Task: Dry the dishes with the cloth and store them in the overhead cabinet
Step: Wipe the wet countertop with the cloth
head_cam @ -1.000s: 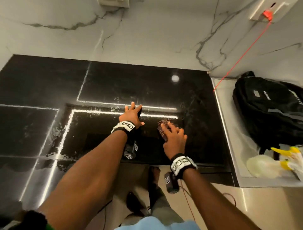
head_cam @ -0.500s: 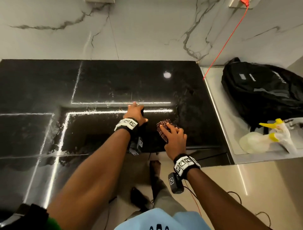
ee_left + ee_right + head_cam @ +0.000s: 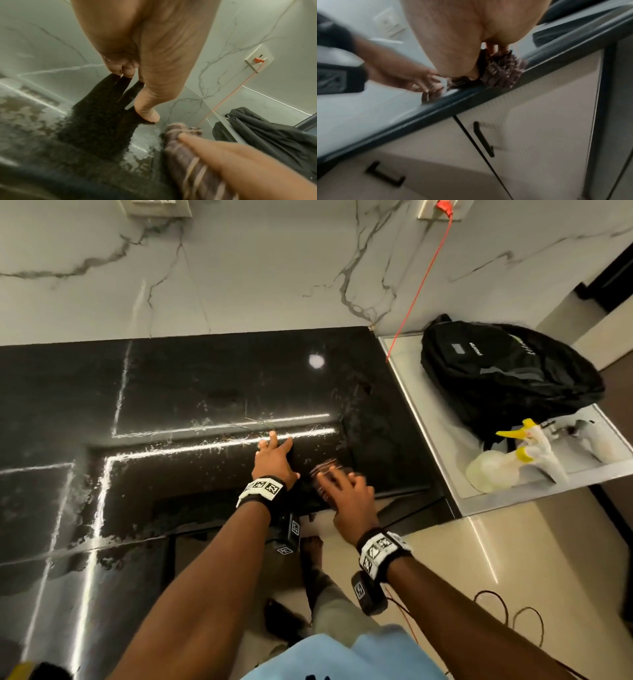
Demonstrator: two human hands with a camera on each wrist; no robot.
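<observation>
Counter (image 3: 191, 378): black polished stone, glossy, mirror-like, wet-speckled near its front edge.
Wall (image 3: 260, 265): white marble-look, grey veins, smooth sheen.
Cloth (image 3: 185, 155): woven fabric, brown with pale stripes, matt.
Backpack (image 3: 507, 378): black synthetic fabric, slight sheen.
Cabinet doors (image 3: 530, 121): pale, matt; handles black.

right hand (image 3: 352, 501) and cloth (image 3: 325, 470) blurred mid-swipe, shifted nearer counter edge
</observation>
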